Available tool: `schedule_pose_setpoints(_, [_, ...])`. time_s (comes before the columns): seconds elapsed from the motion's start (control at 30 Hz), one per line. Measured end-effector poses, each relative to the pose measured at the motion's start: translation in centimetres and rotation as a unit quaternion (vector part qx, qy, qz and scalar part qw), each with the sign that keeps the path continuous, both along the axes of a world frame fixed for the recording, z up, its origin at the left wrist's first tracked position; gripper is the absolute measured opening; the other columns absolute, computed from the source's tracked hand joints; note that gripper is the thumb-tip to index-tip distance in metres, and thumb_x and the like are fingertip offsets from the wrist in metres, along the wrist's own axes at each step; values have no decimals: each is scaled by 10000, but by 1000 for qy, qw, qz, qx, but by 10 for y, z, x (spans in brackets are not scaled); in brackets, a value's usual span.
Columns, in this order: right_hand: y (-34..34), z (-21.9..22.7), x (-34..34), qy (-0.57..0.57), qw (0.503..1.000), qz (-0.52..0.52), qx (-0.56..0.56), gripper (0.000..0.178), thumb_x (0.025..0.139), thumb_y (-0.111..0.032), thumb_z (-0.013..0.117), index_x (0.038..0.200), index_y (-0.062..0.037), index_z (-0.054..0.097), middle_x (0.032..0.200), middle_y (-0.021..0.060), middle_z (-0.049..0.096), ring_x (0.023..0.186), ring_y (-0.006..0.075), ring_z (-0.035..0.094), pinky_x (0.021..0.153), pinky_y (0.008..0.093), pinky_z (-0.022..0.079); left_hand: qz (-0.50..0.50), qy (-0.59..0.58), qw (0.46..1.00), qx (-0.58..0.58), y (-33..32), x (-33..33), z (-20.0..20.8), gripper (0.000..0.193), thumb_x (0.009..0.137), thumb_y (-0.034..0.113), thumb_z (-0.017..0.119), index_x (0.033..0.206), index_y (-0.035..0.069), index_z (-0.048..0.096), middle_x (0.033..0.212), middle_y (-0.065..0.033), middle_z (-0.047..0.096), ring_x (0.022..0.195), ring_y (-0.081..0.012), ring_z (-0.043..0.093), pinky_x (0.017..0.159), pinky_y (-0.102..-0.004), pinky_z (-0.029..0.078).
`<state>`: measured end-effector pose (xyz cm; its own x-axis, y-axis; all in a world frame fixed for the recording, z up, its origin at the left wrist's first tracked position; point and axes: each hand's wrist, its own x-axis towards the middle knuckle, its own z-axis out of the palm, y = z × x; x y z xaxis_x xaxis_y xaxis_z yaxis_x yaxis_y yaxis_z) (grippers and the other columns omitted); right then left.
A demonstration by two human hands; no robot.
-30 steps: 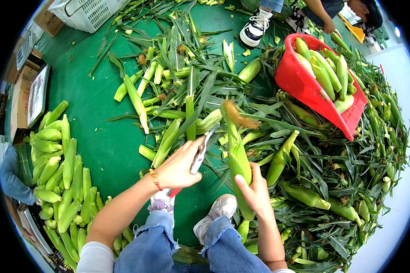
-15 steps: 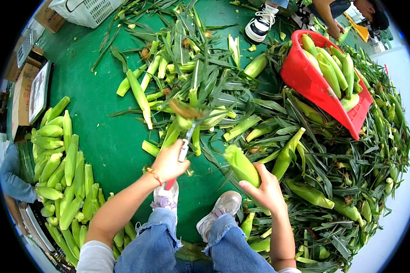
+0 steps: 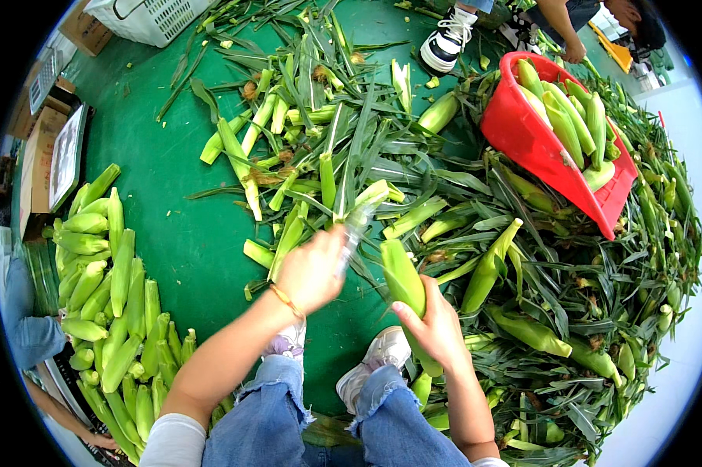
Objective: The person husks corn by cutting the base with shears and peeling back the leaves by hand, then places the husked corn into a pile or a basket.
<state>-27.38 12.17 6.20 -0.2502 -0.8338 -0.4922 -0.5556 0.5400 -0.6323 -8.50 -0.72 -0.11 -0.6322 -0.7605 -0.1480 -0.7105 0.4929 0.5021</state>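
My left hand (image 3: 312,272) is closed round a knife (image 3: 354,233), whose blade is smeared by motion. It is just left of the ear of corn (image 3: 402,274) that my right hand (image 3: 433,327) grips round its lower part. The ear is in its green husk and stands nearly upright, with a flat cut top. Between the blade and the ear there is a small gap. Beyond my left hand lies a heap of cut husk tips and leaves (image 3: 320,117).
At left, trimmed ears (image 3: 121,288) form a pile. A large leafy heap of corn (image 3: 553,311) fills the right, with a red scoop (image 3: 514,128) of ears on it. Another person's shoe (image 3: 444,40) is at the top; a white basket (image 3: 156,19) stands at top left.
The knife has swung right toward the ear, and my left hand with it. A cut tip with brown silk has dropped onto the scraps. The ear in my right hand is more upright.
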Motion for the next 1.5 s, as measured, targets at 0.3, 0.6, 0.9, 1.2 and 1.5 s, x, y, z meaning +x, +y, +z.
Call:
schedule_pose_setpoints(0.3, [4,-25,7,-68,993,33,-94,654,800,-425,653,1248,-18,406,1076,218,582,970,351,601,835,413,473,157,418,797,407,2,-6,40,444,808,86,682,1184,40,450,914,-19,583,792,-59,551,703,-208,467])
schedule_pose_setpoints(0.6, [1,-35,21,48,973,138,-181,689,745,-461,694,1217,-24,445,1039,149,566,879,319,608,710,404,514,226,436,696,525,0,0,38,290,776,21,557,1055,66,495,791,4,542,679,-91,550,623,-253,479])
schedule_pose_setpoints(0.9, [-21,-21,67,-77,927,-66,-362,687,854,-348,580,1355,25,293,1298,219,404,1261,371,347,1068,425,245,252,494,653,516,19,-14,65,398,772,1,587,1141,67,452,907,-40,583,786,-138,595,685,-283,519])
schedule_pose_setpoints(1.2, [-47,-5,52,-487,764,-344,-246,567,999,-418,252,1211,66,458,1168,188,572,1076,262,567,950,385,443,241,589,470,611,16,-14,69,420,735,-11,492,1139,75,416,847,-67,546,713,-166,563,614,-296,499])
schedule_pose_setpoints(1.5, [-52,-4,42,-579,726,-312,-200,625,984,-472,215,1303,40,378,1271,183,508,1146,307,520,985,417,417,207,620,366,662,17,-3,58,435,708,35,478,1125,111,381,817,-70,479,685,-229,570,533,-345,525])
